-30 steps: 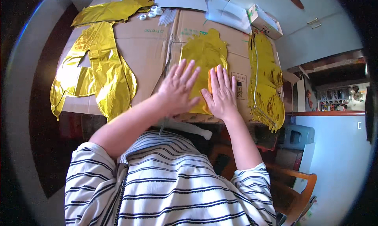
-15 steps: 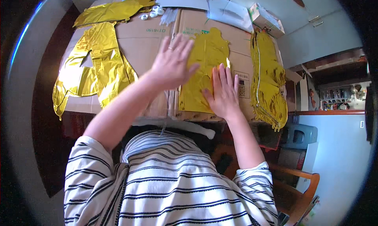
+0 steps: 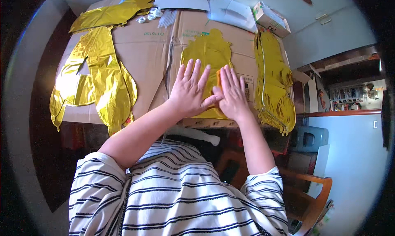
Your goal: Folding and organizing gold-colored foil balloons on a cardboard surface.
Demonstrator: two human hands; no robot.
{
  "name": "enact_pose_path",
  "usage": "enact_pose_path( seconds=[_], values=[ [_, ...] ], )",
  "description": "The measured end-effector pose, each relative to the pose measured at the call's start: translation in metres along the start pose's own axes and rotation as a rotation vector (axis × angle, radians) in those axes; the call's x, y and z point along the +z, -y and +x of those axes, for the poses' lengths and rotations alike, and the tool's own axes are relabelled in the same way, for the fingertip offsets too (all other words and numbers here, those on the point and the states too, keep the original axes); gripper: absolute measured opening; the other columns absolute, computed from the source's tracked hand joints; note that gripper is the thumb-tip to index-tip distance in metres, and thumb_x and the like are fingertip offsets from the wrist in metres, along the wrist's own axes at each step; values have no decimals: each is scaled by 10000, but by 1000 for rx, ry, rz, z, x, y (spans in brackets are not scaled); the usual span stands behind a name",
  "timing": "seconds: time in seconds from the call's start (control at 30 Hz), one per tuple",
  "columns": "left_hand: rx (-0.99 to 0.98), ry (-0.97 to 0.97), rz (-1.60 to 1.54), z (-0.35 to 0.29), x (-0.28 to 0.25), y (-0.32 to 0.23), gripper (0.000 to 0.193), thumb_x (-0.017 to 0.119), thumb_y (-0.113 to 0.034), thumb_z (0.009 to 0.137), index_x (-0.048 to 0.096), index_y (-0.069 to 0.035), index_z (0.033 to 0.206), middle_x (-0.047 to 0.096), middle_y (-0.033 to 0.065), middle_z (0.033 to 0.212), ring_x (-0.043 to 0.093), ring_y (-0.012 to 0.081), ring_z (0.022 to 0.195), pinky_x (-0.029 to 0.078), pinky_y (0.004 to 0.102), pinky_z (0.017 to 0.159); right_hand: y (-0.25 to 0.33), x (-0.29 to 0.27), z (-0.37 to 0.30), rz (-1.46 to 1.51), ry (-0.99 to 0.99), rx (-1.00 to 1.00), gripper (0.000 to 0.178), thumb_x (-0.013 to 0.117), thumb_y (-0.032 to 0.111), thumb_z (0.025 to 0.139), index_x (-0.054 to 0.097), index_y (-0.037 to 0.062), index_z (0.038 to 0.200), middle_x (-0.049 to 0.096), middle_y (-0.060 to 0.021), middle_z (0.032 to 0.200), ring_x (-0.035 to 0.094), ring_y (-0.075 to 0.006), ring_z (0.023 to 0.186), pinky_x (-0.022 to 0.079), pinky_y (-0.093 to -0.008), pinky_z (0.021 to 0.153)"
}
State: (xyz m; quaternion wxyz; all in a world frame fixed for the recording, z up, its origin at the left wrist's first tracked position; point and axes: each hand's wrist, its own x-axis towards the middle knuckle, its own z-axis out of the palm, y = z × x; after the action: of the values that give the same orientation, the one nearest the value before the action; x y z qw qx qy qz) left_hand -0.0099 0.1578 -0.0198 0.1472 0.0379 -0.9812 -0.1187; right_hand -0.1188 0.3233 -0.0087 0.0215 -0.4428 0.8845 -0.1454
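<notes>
A flat gold foil balloon (image 3: 207, 50) lies on opened-out cardboard (image 3: 144, 59) in front of me. My left hand (image 3: 189, 94) is spread over the balloon's left side, fingers apart and pointing away. Beside it, my right hand (image 3: 233, 97) rests flat on the right part of the foil, its fingers stretched out. The two thumbs come close together over the foil's near part. An orange patch shows along the right index finger; I cannot tell whether it is a reflection or an object. Both hands cover much of the balloon's lower half.
Another crumpled gold foil balloon (image 3: 96, 71) lies at the left, with a further gold foil piece (image 3: 113, 12) behind it. A folded gold foil (image 3: 273, 77) lies at the right. Small white rolls (image 3: 152, 16), clear straws (image 3: 168, 19) and a box (image 3: 269, 20) stand along the back.
My left hand has come down toward me and its fingers have spread, now next to my right hand. The right hand stays on the foil. The whole view has shifted slightly.
</notes>
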Motion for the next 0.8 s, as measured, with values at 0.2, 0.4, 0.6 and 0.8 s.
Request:
enact_pose_path(
  seconds=[0.2,0.4,0.6,0.8],
  values=[
    [5,28,22,0,-6,1,951,314,-782,932,344,-78,1569,272,326,1588,191,482,1504,120,575,1221,-11,-4,6,-142,9,9,739,402,479,1039,217,24,1592,207,-190,1662,178,-355,1543,81,-588,1230],
    [-27,35,-38,1,-3,1,902,318,-724,972,278,-68,1591,197,273,1637,118,467,1526,93,564,1232,-19,-16,11,-50,24,-18,693,431,403,1049,216,28,1591,227,-215,1649,199,-373,1535,125,-542,1234],
    [-46,-6,-218,1,-11,8,885,341,-695,982,240,-71,1602,156,269,1649,69,426,1547,35,564,1234,-22,-81,133,386,-479,-53,263,643,133,961,681,-16,1175,688,-174,1182,673,-303,1061,526,-381,936],
    [-187,-3,-510,4,-37,11,818,421,-601,988,251,-73,1589,148,279,1641,76,468,1529,19,600,1219,-1,-18,315,-20,-315,-394,410,705,243,890,651,20,1230,638,-202,1283,607,-366,1194,486,-426,1044]
  ],
)
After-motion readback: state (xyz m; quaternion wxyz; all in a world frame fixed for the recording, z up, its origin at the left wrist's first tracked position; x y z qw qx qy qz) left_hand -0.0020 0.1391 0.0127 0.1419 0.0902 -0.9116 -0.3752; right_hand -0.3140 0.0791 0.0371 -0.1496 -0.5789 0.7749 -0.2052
